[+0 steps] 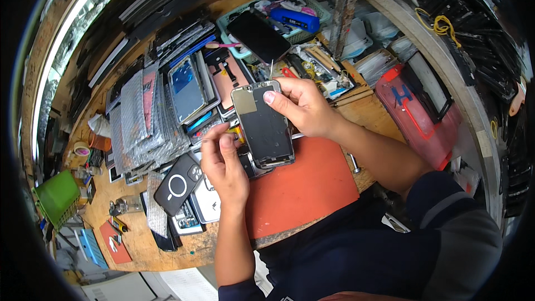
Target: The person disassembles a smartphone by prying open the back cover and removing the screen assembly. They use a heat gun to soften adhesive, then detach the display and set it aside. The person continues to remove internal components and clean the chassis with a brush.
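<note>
And here's the right hand [305, 107], pinching a dark phone panel [262, 125] near its top right corner, thumb pressed on the face, fingers behind! The panel stands tilted in front of the person, over the upper left part of an orange mat [312, 184] on the wooden desk [200, 241]. Over on the other side, the left hand [225, 173] waits just beside the panel's left edge, fingers loosely curled, thumb apart from them; whether a fingertip brushes the panel, I can't tell.

Left of that hand, a black phone case [179, 184] with a white ring leans across other phone parts, and beyond it sits a great pile of bubble-wrapped packets [134, 117]. Up top, a black phone [259, 36] lies across the pale green basket [223, 25], a blue tube-shaped thing [295, 19] beside it. Out right, a metal bolt [355, 163] rests just past the mat's edge!
</note>
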The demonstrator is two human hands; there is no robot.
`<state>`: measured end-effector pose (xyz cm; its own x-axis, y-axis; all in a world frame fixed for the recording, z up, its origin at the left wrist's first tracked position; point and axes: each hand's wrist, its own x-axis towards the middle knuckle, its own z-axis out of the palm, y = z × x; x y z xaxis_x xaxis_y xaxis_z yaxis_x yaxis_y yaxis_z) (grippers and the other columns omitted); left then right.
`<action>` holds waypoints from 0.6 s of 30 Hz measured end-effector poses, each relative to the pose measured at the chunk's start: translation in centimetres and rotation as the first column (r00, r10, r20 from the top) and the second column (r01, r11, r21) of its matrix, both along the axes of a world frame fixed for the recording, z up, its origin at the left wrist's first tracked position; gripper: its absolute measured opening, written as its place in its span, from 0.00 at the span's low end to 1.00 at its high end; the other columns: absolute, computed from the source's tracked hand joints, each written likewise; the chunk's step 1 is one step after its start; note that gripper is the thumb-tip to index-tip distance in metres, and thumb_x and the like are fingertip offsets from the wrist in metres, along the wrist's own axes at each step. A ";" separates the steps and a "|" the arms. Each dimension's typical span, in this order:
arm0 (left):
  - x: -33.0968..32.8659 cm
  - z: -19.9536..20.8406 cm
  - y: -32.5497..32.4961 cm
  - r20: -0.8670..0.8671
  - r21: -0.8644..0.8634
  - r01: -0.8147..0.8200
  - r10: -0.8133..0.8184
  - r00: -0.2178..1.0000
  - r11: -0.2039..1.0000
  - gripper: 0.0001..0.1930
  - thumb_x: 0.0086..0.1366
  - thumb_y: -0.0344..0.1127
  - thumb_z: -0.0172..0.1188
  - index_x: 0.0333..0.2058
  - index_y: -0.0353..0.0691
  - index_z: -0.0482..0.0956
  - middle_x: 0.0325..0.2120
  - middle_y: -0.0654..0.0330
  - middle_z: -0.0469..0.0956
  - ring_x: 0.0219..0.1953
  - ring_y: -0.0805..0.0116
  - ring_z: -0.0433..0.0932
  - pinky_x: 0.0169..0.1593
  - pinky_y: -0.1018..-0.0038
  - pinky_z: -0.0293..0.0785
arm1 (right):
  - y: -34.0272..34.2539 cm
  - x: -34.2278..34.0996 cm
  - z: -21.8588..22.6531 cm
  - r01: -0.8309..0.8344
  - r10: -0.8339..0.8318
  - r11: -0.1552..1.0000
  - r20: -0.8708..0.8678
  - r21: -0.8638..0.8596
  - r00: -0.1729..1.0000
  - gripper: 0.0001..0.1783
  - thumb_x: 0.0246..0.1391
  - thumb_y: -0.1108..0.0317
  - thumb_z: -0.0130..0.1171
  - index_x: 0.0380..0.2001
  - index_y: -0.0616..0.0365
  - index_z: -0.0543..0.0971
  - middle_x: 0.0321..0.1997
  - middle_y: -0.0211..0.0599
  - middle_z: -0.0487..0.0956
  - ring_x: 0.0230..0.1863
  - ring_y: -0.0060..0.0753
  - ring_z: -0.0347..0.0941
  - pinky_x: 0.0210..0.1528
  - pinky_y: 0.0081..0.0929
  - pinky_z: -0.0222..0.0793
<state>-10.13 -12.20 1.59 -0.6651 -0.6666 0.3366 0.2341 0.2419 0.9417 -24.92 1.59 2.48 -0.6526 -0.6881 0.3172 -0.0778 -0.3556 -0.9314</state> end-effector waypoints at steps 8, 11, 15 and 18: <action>0.9 1.9 -0.7 0.016 -0.388 -0.019 0.028 0.999 0.922 0.39 0.66 0.25 0.62 0.74 0.29 0.58 0.58 0.46 0.74 0.61 0.59 0.72 0.70 0.59 0.62 | -0.4 1.1 -1.6 0.011 -0.002 0.997 -0.123 0.073 0.992 0.11 0.72 0.68 0.59 0.33 0.61 0.78 0.25 0.18 0.71 0.28 0.09 0.60 0.28 0.21 0.59; 0.2 2.2 -0.8 -0.158 -0.532 -0.201 0.137 0.978 0.822 0.38 0.67 0.27 0.62 0.74 0.30 0.58 0.66 0.42 0.68 0.66 0.57 0.69 0.69 0.60 0.63 | -0.3 1.5 -0.8 -0.006 0.015 0.997 -0.107 0.083 0.994 0.10 0.72 0.68 0.59 0.35 0.62 0.80 0.25 0.19 0.73 0.28 0.08 0.62 0.28 0.20 0.60; 0.6 1.5 -1.8 -0.028 -0.326 -0.112 0.109 0.994 0.939 0.26 0.72 0.28 0.61 0.66 0.30 0.70 0.58 0.47 0.76 0.60 0.62 0.75 0.63 0.67 0.70 | -0.3 1.5 -0.8 -0.033 0.038 0.998 -0.086 0.056 0.996 0.10 0.72 0.68 0.59 0.37 0.63 0.81 0.26 0.19 0.75 0.29 0.08 0.63 0.29 0.20 0.62; 0.6 1.6 -1.4 0.018 0.092 0.032 -0.033 0.999 0.995 0.12 0.76 0.32 0.62 0.52 0.31 0.81 0.42 0.60 0.83 0.43 0.76 0.80 0.50 0.77 0.76 | -0.3 1.7 -0.8 -0.051 0.056 0.998 -0.096 0.046 0.994 0.10 0.72 0.68 0.59 0.36 0.63 0.80 0.26 0.19 0.75 0.29 0.08 0.64 0.29 0.20 0.63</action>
<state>-9.56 -13.61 3.15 -0.6927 -0.6720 0.2620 0.2223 0.1466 0.9639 -23.19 1.32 1.71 -0.5819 -0.7355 0.3469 -0.1510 -0.3214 -0.9348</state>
